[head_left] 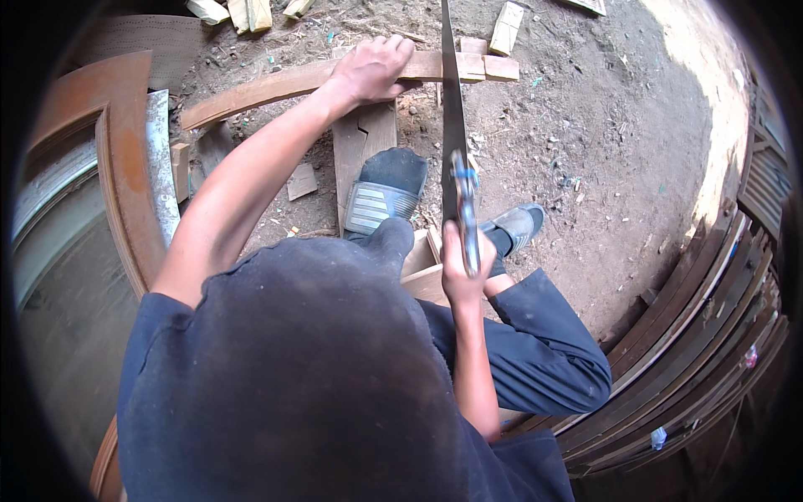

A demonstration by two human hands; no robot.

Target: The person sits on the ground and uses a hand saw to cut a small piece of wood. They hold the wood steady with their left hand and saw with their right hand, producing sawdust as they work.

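Note:
My left hand [375, 71] is closed over a long wooden strip [276, 88] that lies crosswise, pressing it down near its right part. My right hand [465, 272] grips the handle of a handsaw [452, 109], whose dark blade points away from me. The blade crosses the strip close to its right end; how deep the teeth sit in the wood I cannot tell. Small wood blocks [502, 69] lie right by that end. Under the strip runs a plank [343, 151], and my sandalled left foot [386, 197] rests on it.
A brown wooden frame with a glass pane [125, 184] stands at the left. Stacked dark boards [694, 335] curve along the lower right. Wood offcuts [506, 29] lie on the dirt ground [585, 134]. My other sandalled foot [520, 224] is right of the saw.

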